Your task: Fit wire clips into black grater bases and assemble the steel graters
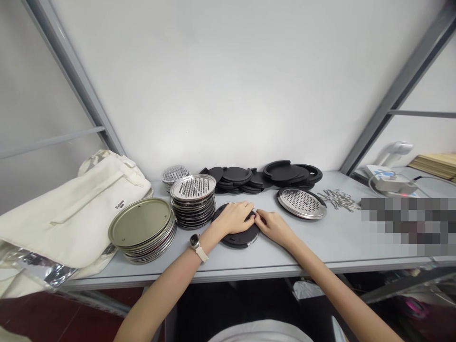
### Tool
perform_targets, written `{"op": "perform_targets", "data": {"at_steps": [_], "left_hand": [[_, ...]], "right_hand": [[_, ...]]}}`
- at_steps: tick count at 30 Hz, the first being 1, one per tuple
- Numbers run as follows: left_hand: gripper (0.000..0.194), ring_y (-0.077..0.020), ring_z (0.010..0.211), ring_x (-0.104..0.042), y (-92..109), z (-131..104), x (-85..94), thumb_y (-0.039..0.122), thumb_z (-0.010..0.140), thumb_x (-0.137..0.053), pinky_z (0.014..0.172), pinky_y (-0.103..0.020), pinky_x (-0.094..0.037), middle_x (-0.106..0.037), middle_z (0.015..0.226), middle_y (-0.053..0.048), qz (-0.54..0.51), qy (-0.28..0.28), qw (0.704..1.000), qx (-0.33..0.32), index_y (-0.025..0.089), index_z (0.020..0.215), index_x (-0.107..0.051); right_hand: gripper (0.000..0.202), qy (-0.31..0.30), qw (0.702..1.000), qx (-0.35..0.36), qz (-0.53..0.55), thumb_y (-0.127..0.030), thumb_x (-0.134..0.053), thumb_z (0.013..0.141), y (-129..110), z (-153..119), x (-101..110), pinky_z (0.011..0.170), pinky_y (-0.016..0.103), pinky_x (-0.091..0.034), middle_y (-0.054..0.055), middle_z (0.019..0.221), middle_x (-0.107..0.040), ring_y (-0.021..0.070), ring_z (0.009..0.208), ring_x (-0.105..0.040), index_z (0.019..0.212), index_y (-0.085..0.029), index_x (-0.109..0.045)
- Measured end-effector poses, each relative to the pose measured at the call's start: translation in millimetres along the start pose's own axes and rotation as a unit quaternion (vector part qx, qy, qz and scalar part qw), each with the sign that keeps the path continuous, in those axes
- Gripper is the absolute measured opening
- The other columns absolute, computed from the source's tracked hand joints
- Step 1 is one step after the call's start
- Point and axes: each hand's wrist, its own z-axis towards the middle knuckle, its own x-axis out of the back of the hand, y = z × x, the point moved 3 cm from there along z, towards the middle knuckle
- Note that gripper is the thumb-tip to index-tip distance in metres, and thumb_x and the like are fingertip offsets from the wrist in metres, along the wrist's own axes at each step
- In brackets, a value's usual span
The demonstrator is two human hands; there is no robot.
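A black round holder (238,239) lies on the table in front of me, with a strip of shiny metal rim showing along its lower right edge. Across its top, my left hand (233,217) is wrapped over it and holds it down. At the disc's right edge my right hand (273,226) makes a pinch, its fingertips close to the left fingers. What sits in that pinch is too small to make out. To the right are a round grater (302,203) in a black holder and a loose pile of small metal clips (338,199).
Left of the hands stand a stack of grater discs (194,204) and a stack of olive-green round plates (140,223). Behind lie several black holders (237,175) along the wall. A cream bag (81,209) covers the left end; a white device with cables (390,180) sits far right.
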Motion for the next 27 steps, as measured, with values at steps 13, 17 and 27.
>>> {"op": "perform_targets", "data": {"at_steps": [13, 17, 27], "left_hand": [[0.018, -0.0199, 0.08, -0.056, -0.8, 0.1, -1.2, 0.033, 0.089, -0.038, 0.065, -0.031, -0.04, -0.057, 0.09, -0.005, 0.002, -0.014, 1.0, 0.004, 0.018, 0.091, -0.048], [0.018, -0.0195, 0.078, -0.056, -1.2, -0.6, -1.7, 0.034, 0.089, -0.039, 0.064, -0.03, -0.04, -0.057, 0.089, -0.005, 0.006, -0.004, 1.0, 0.0, 0.018, 0.09, -0.047], [0.016, -0.0192, 0.075, -0.055, -2.1, 0.0, -2.7, 0.033, 0.088, -0.038, 0.061, -0.031, -0.038, -0.057, 0.086, -0.004, 0.014, 0.013, 1.0, -0.016, 0.018, 0.088, -0.046]], "right_hand": [[0.026, 0.002, 1.0, -0.003, 0.009, -0.027, -0.035, 0.088, -1.3, -0.6, 2.6, 0.053, 0.024, -0.026, 0.002, 0.058, -0.06, 0.013, 0.051, -0.051, 0.068, -0.02, -0.05], [0.027, 0.005, 1.0, -0.003, 0.006, -0.028, -0.035, 0.088, -0.9, -0.4, 1.7, 0.053, 0.024, -0.026, 0.002, 0.057, -0.059, 0.0132, 0.051, -0.051, 0.067, -0.02, -0.049], [0.027, 0.006, 1.0, 0.001, 0.011, -0.028, -0.035, 0.089, -0.3, -0.2, 1.1, 0.053, 0.024, -0.026, 0.002, 0.057, -0.059, 0.0132, 0.051, -0.051, 0.067, -0.02, -0.049]]}}
